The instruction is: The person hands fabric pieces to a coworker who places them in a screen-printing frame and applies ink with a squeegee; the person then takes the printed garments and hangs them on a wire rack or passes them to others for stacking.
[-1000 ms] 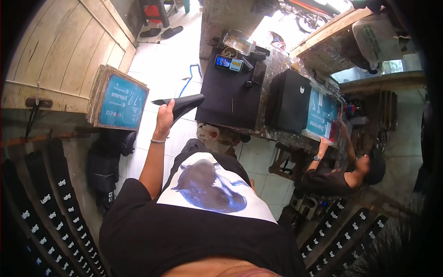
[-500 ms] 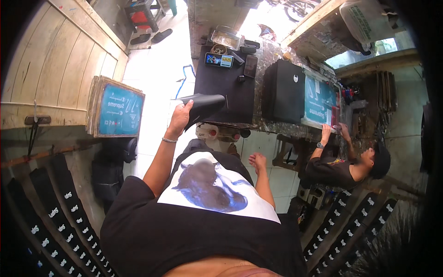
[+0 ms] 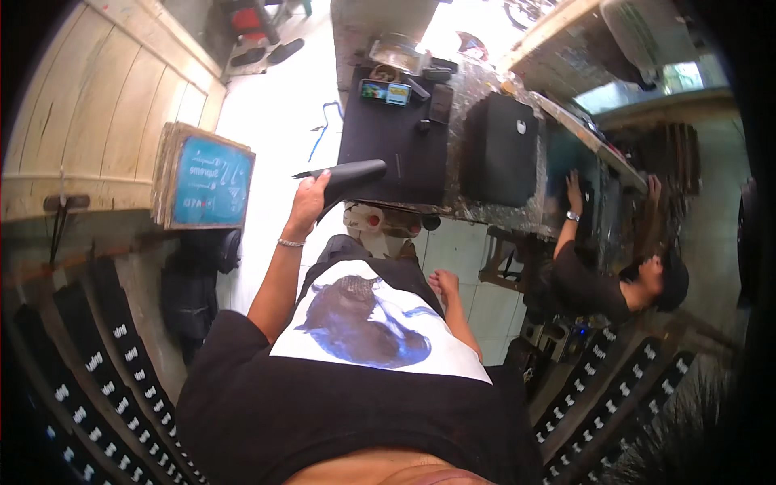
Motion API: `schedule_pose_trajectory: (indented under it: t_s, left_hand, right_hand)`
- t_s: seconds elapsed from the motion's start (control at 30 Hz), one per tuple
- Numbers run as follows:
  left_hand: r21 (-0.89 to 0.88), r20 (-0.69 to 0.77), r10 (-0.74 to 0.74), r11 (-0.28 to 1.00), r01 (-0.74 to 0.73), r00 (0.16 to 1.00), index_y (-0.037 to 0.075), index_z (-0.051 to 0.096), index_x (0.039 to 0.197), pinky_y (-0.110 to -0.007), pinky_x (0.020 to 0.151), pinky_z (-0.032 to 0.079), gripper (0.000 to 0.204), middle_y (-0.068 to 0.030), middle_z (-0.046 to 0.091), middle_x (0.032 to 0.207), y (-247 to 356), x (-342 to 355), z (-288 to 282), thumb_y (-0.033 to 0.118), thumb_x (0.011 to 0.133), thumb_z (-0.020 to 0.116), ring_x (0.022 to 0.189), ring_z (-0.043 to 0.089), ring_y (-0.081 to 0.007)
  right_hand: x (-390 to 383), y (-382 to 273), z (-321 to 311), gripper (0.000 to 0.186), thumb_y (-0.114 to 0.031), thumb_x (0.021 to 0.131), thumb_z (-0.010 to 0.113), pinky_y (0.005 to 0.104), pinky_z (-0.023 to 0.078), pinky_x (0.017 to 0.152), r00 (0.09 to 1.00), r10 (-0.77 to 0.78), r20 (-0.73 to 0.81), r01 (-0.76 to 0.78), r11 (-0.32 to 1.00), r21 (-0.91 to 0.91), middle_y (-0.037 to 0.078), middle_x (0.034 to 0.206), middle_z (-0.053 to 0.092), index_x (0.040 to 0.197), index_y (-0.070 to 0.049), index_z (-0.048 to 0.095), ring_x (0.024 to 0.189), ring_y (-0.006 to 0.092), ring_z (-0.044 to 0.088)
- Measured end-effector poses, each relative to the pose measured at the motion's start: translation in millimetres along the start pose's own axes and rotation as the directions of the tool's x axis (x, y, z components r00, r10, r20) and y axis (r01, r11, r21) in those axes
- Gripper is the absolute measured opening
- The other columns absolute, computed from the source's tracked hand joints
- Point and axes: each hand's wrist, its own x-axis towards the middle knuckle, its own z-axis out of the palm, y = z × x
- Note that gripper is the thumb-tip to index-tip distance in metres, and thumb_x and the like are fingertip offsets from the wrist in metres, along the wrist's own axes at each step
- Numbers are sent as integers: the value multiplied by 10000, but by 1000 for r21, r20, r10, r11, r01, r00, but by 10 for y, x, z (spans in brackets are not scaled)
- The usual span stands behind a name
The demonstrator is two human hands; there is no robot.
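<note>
My left hand (image 3: 307, 206) grips a dark, floppy folded piece (image 3: 360, 174) that reaches over the left part of the black mat (image 3: 380, 141) on the table. Its fingers and thumb are closed on the near end. My right hand (image 3: 443, 284) is lower, beside my printed shirt front (image 3: 372, 323), with loosely curled fingers apart and nothing visible in them. On the mat are phones (image 3: 385, 92), a small dark object (image 3: 423, 126) and containers (image 3: 394, 53).
A co-worker (image 3: 614, 283) at right reaches to a raised printing frame (image 3: 598, 145), beside a black stack (image 3: 497, 149). Teal printing screens (image 3: 212, 179) stand by the wooden door (image 3: 97, 105). Printed black strips (image 3: 113, 339) fill both lower sides. Sandals (image 3: 283, 50) lie on the floor.
My left hand has moved rightward with the dark piece. My right hand came into view half a second ago. The co-worker's teal frame has been raised, exposing a dark surface underneath.
</note>
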Motion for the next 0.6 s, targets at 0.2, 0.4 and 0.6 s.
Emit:
schedule_pose_trajectory:
  t_s: [0.2,0.4,0.6]
  left_hand:
    - [-313,71,45,950,-20,996,-70,523,936,-309,767,470,290,-152,580,920,-176,22,-43,216,898,494,856,585,-208]
    - [-506,277,-68,838,206,958,-70,506,1035,-322,839,454,292,-156,573,999,95,11,144,190,919,439,936,569,-221]
    - [-506,257,-96,835,219,961,-62,514,1020,-317,845,459,275,-146,587,1004,338,-51,366,183,918,443,925,582,-214]
  right_hand:
    - [165,-859,-289,207,-163,827,511,300,494,611,973,-213,-84,224,963,152,102,867,621,962,-12,553,737,185,605]
    - [312,-1694,-873,171,-171,831,518,297,474,587,902,-326,-282,431,704,565,68,819,610,929,-41,568,692,160,583]
    - [375,-2108,-889,362,-367,839,534,319,441,646,946,-246,-211,318,587,744,64,835,601,981,-35,565,693,159,559]
